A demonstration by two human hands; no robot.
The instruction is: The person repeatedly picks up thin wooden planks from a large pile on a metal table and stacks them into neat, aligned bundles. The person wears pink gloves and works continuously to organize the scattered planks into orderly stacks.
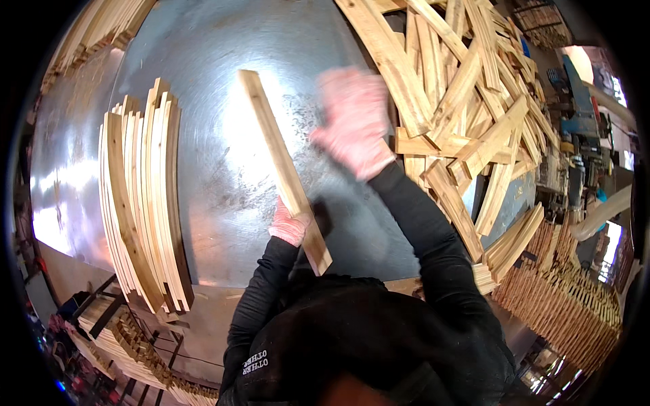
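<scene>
Admittedly, the right hand (357, 118) is blurred, but it looks open, thumb apart, over the worktop (196, 40) beside a jumbled heap of boards (467, 88) at the right edge, cut off at the top. The left hand (290, 224) grips a wooden strip (277, 159) near its lower end, by the near edge, fingers partly hidden. Upright strips (142, 203) crowd toward the near left corner; the far left pile (101, 30) is cropped. Below that near corner, a dark rack (101, 323) holds stacked wood (128, 345), hard to make out.

Wood workshop, metal worktable (220, 223), heaped boards (396, 68), stacked slats (139, 203), blue machinery (575, 91)
</scene>
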